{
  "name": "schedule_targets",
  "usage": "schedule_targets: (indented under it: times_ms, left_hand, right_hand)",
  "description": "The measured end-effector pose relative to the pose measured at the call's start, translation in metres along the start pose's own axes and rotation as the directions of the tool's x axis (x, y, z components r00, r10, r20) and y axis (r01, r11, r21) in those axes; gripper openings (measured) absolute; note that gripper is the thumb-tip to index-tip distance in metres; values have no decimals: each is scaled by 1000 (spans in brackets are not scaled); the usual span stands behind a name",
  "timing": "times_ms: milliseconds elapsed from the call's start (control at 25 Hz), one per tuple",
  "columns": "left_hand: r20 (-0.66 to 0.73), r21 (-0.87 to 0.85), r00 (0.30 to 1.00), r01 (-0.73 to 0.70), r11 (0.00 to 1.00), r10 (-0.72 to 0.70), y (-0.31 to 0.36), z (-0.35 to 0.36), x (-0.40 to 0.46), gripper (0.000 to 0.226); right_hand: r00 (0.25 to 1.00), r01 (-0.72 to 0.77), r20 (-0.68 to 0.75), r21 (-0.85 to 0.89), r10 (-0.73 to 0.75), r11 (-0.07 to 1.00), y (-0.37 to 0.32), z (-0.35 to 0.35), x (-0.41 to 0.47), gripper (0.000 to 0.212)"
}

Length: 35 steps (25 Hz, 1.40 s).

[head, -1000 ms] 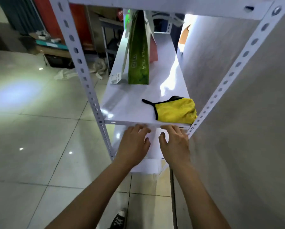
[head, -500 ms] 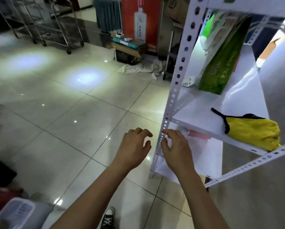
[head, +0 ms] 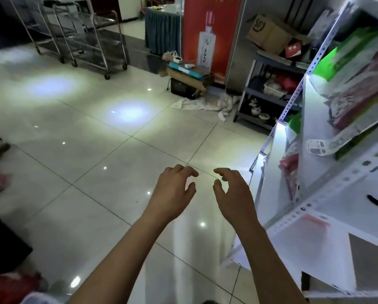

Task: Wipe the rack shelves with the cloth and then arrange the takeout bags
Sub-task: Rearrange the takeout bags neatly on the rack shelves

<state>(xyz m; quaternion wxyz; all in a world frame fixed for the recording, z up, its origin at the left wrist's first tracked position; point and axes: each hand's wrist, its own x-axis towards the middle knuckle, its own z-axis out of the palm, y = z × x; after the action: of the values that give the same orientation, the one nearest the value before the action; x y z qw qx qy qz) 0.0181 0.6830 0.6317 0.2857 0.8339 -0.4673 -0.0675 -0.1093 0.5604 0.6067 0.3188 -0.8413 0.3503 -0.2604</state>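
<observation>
Since the earlier frame both hands have come off the rack's shelf edge and the view has swung left. Now the left hand (head: 172,189) and right hand (head: 231,191) hover over the glossy tiled floor (head: 96,150), each grip loosely curled, holding nothing. The white rack (head: 328,194) stands just right, takeout bags (head: 359,88) leaning on its shelf. Steel trolleys (head: 80,36) and a red banner (head: 207,34) stand beyond.

Overhead lamps throw bluish-white glare patches onto the glossy tiled floor (head: 122,163), while the far left corner stays dim. The white rack (head: 315,194) at right is overexposed and smeared by motion blur, and the wide lens bends its posts at the edge.
</observation>
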Motion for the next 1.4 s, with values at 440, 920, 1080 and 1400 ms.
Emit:
schedule_targets:
  times_ms: [440,920,1080,1400]
  left_hand:
    - [49,-20,998,-30,999,31,-96,-14,158,29]
    - [92,-8,992,-91,996,91,-161,-31,393,28]
    - [111,-55,979,-169,984,174,-180,-25,482,27]
    - [232,-225,844,-437,871,483,-181,-13,662,26]
  right_hand:
    - [997,-74,-20,44,75,996,-3,91,162,28]
    - [996,-72,-55,36,74,997,-10,157,409,27]
    - [982,-121,-143,29,124,992,4,166,479,27]
    - [856,-342,-406,17,319,940,8,169,592,27]
